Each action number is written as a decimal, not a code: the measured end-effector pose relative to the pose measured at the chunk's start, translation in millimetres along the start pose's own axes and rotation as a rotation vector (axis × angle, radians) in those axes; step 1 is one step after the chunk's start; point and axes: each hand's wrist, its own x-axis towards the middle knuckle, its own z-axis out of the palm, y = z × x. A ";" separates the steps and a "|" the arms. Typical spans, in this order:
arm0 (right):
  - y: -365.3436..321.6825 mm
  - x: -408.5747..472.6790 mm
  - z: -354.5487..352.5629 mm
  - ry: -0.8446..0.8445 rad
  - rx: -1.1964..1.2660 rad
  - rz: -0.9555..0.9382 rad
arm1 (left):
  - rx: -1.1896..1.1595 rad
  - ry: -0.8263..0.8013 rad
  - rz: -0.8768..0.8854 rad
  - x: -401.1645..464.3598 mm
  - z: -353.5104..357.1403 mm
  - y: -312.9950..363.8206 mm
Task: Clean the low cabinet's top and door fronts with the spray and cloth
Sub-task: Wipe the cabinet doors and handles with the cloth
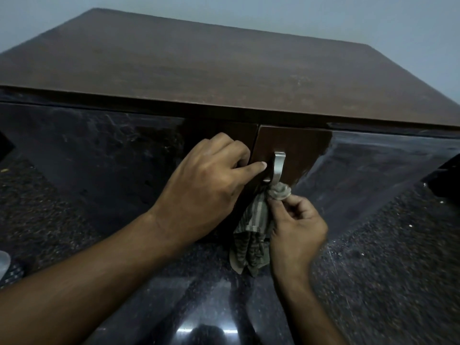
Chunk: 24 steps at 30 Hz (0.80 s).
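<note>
The low cabinet has a brown wooden top and two dark brown door fronts that meet in the middle. On the right door is a silver metal handle. My left hand curls over the edge of the left door beside that handle, thumb pointing at it. My right hand pinches a grey striped cloth, bunched at the lower end of the handle, the rest hanging down. The left door's own handle is hidden by my hand. No spray bottle can be made out.
Glossy dark speckled floor lies in front of the cabinet and reflects it. A pale wall runs behind the top. A blurred pale object sits at the far left edge on a patterned patch.
</note>
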 end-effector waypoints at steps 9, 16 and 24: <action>-0.6 -13.2 18.7 0.086 0.107 0.011 | -0.004 -0.051 0.034 -7.1 -2.0 -4.5; -2.1 -18.1 24.9 0.019 0.103 0.016 | -0.007 -0.040 0.030 -6.2 -0.4 -4.3; -0.8 2.2 6.2 0.043 0.180 0.006 | -0.014 -0.067 0.031 -9.5 -3.8 -3.5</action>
